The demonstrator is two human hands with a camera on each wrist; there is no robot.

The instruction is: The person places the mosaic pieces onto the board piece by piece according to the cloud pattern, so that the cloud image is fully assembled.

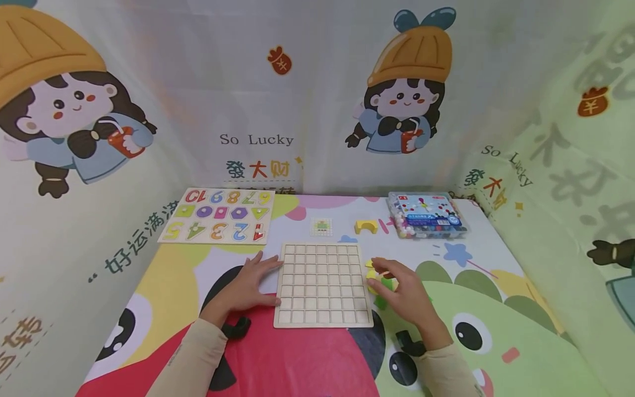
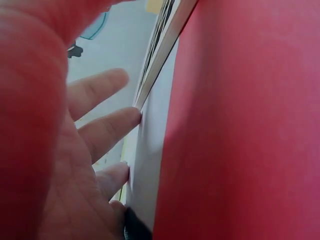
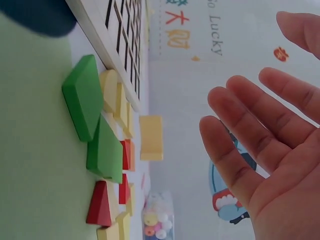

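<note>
Head view: at the middle of the counter [image 1: 307, 364], one grid board [image 1: 322, 281] of pale wood, flat and nearly square, with straight ribs marking off rows of cells. At its left edge, the left hand [image 1: 245, 284], fingers [image 1: 270, 266] splayed and released, touching the rim. Just beyond its right edge, the right hand [image 1: 405, 289], loosely bent above small coloured blocks [image 1: 381, 302]. Farther back: one number puzzle board [image 1: 228, 220] bearing ten numerals, 1 to 10, and five geometric shapes; one small square card [image 1: 321, 227]; one yellow arch block [image 1: 366, 223]; one clear plastic box [image 1: 428, 218], label print too small to read. Behind, a creased backdrop [image 1: 322, 82] lettered "So Lucky" twice, with "發大财" and "好运" also legible.

Left wrist view: fingers straight and fanned, clasping nothing, tips against the grid board's smooth, pale side, above red and white printing.

Right wrist view: fingers extended, empty, apart from the blocks. Beside the grid board, two thick, slant-sided green blocks [image 3: 82, 100], three red blocks [image 3: 99, 205] and several pale yellow blocks [image 3: 109, 90], all smooth-faced; in the plastic box, round balls [image 3: 151, 219].
</note>
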